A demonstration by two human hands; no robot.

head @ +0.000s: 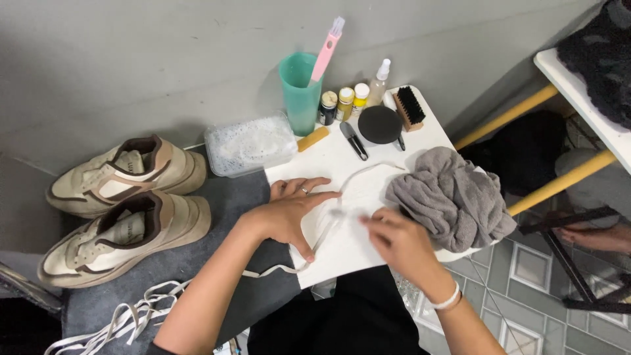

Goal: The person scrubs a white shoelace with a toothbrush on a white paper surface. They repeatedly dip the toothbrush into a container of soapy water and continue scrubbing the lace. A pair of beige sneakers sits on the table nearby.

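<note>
The white tabletop (342,158) carries a crumpled grey towel (453,197) at your right. Two beige sneakers (125,204) lie well apart, off to your left on grey cloth. Your left hand (289,213) presses a white shoelace (328,227) flat, its fingers spread apart. Your right hand (397,240) is blurred, its fingers pinched together on the same lace, near the towel.

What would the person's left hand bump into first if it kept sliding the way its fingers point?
The left hand points right across the white table, so it would probably meet the crumpled grey towel first, passing over the white shoelace. Depth is hard to judge.
</note>
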